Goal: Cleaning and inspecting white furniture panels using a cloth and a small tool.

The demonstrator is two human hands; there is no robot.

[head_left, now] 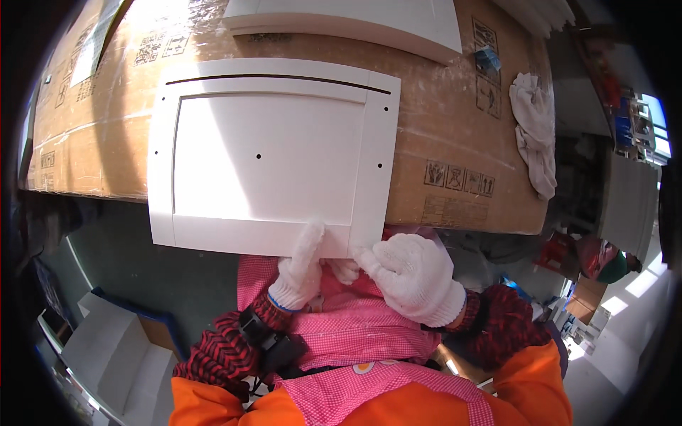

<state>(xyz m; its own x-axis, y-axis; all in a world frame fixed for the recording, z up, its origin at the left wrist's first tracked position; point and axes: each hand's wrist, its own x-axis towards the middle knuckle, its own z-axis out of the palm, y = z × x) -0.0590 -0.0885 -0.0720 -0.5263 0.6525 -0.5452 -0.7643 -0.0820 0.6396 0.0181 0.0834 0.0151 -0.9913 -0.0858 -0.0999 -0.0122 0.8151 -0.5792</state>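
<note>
A white framed panel (305, 170) with a recessed middle, a long slot along its far edge and several small dark holes lies on a large cardboard box, its near edge jutting out toward me. My left hand (302, 273), in a white knit glove, grips that near edge. One finger lies on the top face, and other fingertips show below the edge. At the near right corner, my right hand (415, 277), gloved too, has its fingers curled in, with the thumb side against the edge. Whatever its fingers may hold is hidden.
The cardboard box (447, 142) serves as the work surface. At its far side lies another white panel (348, 18). A crumpled white cloth (533, 135) sits at the right edge, with a small blue wad (487, 60) farther back. White box-like pieces (114, 355) stand low on the left.
</note>
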